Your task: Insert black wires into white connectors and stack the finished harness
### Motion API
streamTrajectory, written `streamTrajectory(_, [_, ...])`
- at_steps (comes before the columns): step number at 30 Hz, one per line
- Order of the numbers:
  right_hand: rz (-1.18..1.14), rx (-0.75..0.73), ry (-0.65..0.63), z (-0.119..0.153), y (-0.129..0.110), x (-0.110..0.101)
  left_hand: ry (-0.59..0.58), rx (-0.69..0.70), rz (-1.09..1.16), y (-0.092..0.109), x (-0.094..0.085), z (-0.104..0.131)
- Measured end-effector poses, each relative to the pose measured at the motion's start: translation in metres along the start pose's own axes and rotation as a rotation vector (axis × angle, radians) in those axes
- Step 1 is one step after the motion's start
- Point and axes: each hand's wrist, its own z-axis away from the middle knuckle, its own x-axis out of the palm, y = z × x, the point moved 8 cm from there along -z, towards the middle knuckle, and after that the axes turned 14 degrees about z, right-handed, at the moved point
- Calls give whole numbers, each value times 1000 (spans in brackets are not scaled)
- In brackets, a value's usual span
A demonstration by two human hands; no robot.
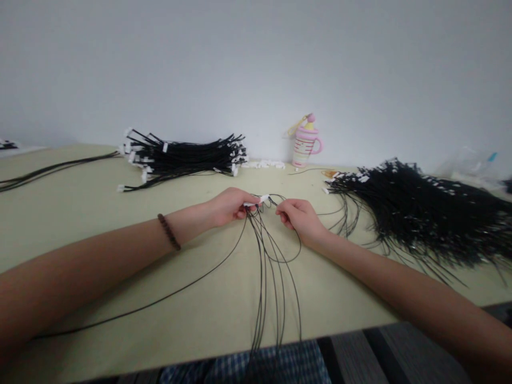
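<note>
My left hand [234,207] is closed on a white plastic connector [264,199], pinching it between thumb and fingers above the table. Several thin black wires [262,266] hang from the connector and run down over the table's front edge; one more sweeps off to the lower left. Just right of the connector, my right hand [298,216] is closed in a pinch on a black wire [273,201] whose end is at the connector. Whether that end sits inside it cannot be made out.
A bundle of black cables with white connectors [184,154] lies back left. Loose white connectors [264,165] lie near the wall beside a pink cup-shaped bottle [304,146]. A large heap of black wires [424,208] spreads at right on the pale table [160,320], near a clear plastic bag [472,162].
</note>
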Motion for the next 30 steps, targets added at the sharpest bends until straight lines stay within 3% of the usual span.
streamTrajectory(30, [-22, -31, -21, 1, -3, 1, -3, 18, -40, 0, 1, 0])
